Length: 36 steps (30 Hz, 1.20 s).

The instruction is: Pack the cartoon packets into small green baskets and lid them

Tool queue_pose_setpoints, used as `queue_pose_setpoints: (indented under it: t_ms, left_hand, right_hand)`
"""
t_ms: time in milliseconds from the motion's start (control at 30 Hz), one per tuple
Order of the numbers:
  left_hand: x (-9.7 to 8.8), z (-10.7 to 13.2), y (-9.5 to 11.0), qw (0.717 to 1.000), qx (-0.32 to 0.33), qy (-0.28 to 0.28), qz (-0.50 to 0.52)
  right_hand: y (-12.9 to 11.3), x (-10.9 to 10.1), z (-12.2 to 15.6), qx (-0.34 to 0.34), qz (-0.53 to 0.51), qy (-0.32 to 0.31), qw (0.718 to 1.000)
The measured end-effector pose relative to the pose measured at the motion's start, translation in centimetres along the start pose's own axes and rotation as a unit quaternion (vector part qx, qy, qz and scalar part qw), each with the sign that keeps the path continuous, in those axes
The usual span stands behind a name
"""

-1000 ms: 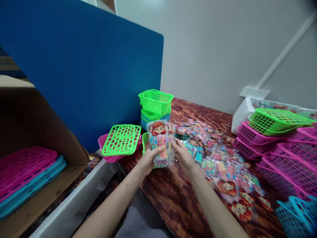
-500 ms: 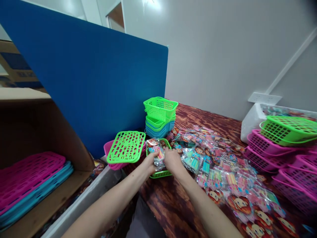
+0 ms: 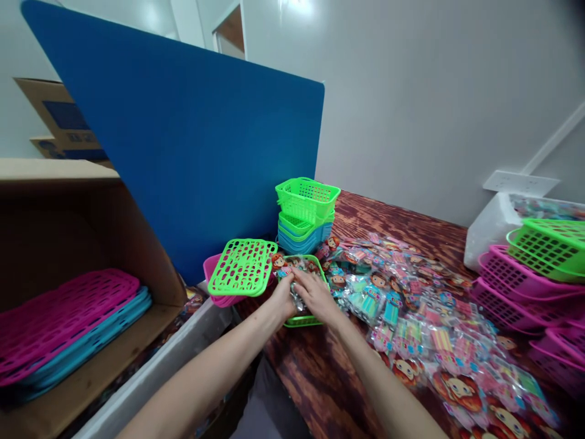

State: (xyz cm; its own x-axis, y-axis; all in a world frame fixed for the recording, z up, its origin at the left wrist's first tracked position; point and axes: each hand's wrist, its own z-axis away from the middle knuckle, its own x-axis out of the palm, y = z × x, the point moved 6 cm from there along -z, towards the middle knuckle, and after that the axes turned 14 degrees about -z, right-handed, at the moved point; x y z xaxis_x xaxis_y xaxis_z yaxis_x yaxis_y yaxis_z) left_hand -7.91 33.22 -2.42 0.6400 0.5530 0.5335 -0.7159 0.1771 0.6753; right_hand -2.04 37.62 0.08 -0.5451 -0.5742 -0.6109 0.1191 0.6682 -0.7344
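Observation:
A small green basket (image 3: 303, 321) sits on the table before me, with clear plastic packets inside. Over it, my left hand (image 3: 284, 295) grips clear packets (image 3: 280, 264) with red-haired doll pictures, its thumb on top. My right hand (image 3: 315, 294) meets it from the other side, fingers bent over the same packets; their tips are partly hidden. Right of the basket spreads a loose pile of similar doll packets (image 3: 369, 299) with coloured sticks. Close on the left, green perforated lids (image 3: 242, 268) lie on a pink basket (image 3: 211, 268).
Behind stands a stack of green and blue baskets (image 3: 305, 210) beside a blue partition (image 3: 205, 140). Pink baskets (image 3: 516, 299) and a green one (image 3: 546, 250) crowd the right. At left, a cardboard box (image 3: 155, 292) holds pink and blue lids (image 3: 91, 317).
The view has swung slightly left. My right hand has shifted from the packets' right edge to lie over them, closer to my left hand. The packets sit lower in the green basket.

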Motion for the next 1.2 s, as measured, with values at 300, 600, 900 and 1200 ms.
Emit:
queue_pose_setpoints:
  t_ms: [300,600,900,1200]
  left_hand:
    - [-0.2,4.4,-0.6,0.997,0.05,0.047,-0.044]
    - [-1.2,5.1,3.6,0.796,0.317,0.071,-0.511]
    - [-1.1,-0.4,0.7,0.745,0.312,0.065,-0.586]
    - [0.5,0.9,2.7,0.626,0.309,0.054,-0.713]
  right_hand:
    - [-0.1,0.5,0.0,0.091,0.131,0.066,0.985]
    - [-1.3,0.0,0.8,0.055,0.165,0.033,0.984]
    - [3.7,-2.5,1.7,0.066,0.199,-0.045,0.977]
    - [1.7,-1.8,2.7,0.038,0.183,0.026,0.982]
